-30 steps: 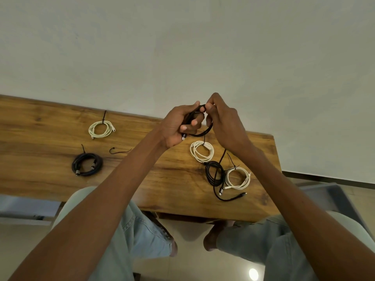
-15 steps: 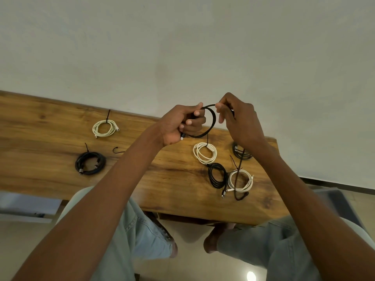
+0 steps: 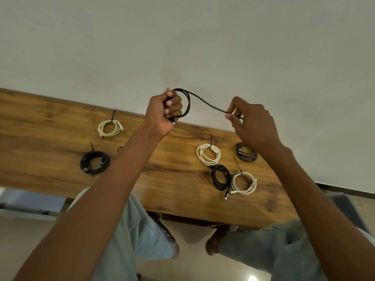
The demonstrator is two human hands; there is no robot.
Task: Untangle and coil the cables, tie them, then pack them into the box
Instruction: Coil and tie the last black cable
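The left hand (image 3: 163, 112) grips the started loops of a black braided cable (image 3: 187, 104) above the wooden table (image 3: 50, 128). The right hand (image 3: 250, 122) pinches the free length, probably to keep it taut for the next loop.

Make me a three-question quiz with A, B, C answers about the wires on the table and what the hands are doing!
1. Where is the black cable being coiled?
A. in the air between both hands
B. flat on the table
C. on the floor

2. How many white coils lie on the table?
A. one
B. three
C. five

3. What is the right hand doing?
A. resting flat
B. pinching the cable
C. pointing

Answers:
1 A: it runs from the left hand to the right hand.
2 B: white coils.
3 B: fingertips pinch the strand.
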